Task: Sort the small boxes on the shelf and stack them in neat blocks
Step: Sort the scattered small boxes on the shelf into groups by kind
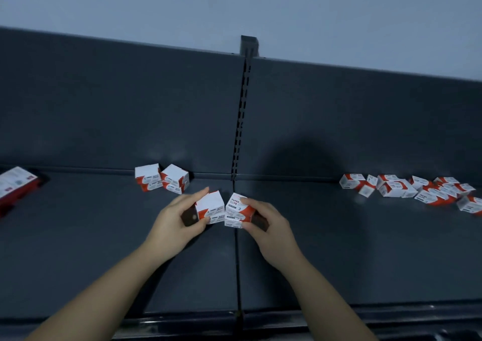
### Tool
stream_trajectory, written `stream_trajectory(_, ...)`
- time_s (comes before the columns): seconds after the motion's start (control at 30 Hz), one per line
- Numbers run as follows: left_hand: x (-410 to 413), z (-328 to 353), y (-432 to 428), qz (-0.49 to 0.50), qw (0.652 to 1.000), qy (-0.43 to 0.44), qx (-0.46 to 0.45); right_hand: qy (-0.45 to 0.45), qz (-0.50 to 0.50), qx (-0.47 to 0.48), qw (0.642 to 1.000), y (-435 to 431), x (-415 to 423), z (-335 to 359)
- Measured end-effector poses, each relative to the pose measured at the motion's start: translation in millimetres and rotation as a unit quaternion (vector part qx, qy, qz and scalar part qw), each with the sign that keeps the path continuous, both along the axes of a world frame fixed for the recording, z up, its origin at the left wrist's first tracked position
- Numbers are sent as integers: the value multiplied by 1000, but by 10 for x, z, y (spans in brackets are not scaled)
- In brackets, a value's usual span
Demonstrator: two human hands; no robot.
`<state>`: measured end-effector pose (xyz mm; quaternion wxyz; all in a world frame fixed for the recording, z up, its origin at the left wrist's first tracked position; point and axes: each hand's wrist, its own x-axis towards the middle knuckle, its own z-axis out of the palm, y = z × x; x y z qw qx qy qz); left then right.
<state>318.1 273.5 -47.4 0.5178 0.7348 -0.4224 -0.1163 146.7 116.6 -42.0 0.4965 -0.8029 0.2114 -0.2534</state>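
On the dark grey shelf (104, 249), my left hand (177, 223) grips a small stack of white-and-red boxes (210, 207), two high. Right beside it, my right hand (268, 228) grips another stack of paper clip boxes (238, 210), also two high. The two stacks nearly touch above the shelf's middle seam. A neat block of small boxes (161, 177) stands against the back panel, behind my left hand. Several loose small boxes (407, 188) lie scattered at the right, near the back.
A larger white-and-red pack (15, 184) lies at the far left edge. A slotted upright post (241, 121) divides the back panel. The shelf's front lip (339, 317) runs along the bottom of the view.
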Motion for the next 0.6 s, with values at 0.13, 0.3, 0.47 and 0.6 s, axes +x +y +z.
stream_trajectory(0.13, 402, 22, 505, 25, 1000, -13, 9, 27, 16, -48, 998, 488, 470, 36)
stream_trajectory(0.3, 776, -88, 876, 29, 998, -11, 59, 71, 14, -63, 995, 882, 871, -125)
stream_trajectory(0.47, 983, -239, 967, 57, 995, 34, 70, 66, -29, -13, 997, 1120, 1052, -211)
stream_trajectory(0.6, 1125, -270, 905, 81, 993, 4, 91, 80, -37, -25, 996, 1107, 1216, -164)
